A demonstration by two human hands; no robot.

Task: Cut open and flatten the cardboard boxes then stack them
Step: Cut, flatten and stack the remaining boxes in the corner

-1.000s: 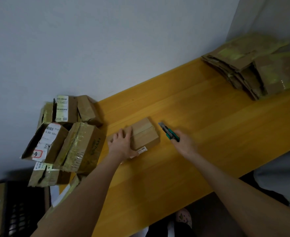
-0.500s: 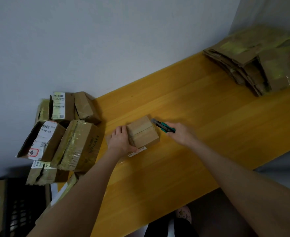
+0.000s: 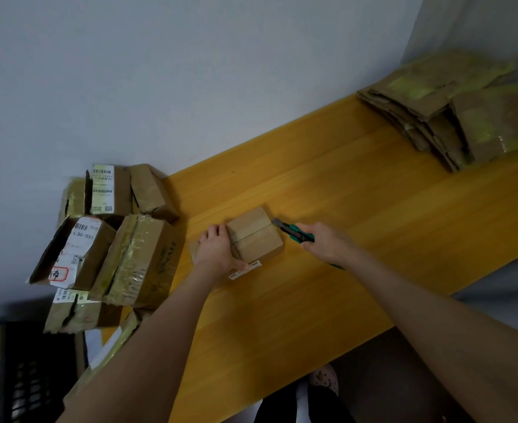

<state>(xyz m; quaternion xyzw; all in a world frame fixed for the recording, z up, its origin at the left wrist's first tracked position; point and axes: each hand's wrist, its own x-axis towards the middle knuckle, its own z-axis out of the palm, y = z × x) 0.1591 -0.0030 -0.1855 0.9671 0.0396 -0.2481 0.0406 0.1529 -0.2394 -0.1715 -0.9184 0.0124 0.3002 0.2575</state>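
Currently, left grip (image 3: 218, 251) clamps the small box (image 3: 256, 236) against sliding; right grip (image 3: 324, 244) holds the cutter (image 3: 292, 233) at its right edge.

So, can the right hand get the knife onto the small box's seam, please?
Probably yes: the right hand holds the knife beside the small box; the left hand grips its opposite side.

- Small box (image 3: 256, 236): plain brown cardboard, matt, with a white paper label at its near edge.
- Table (image 3: 358, 209): yellow wood, smooth, faint grain, low sheen.
- Knife (image 3: 292, 232): teal and black handle, plastic by the look.
- Piled boxes (image 3: 114, 239): brown cardboard wrapped in glossy, wrinkled tape; white paper labels.
- Flattened stack (image 3: 452, 114): matt cardboard, yellowish tape strips.
- Wall (image 3: 190, 71): matt, smooth.
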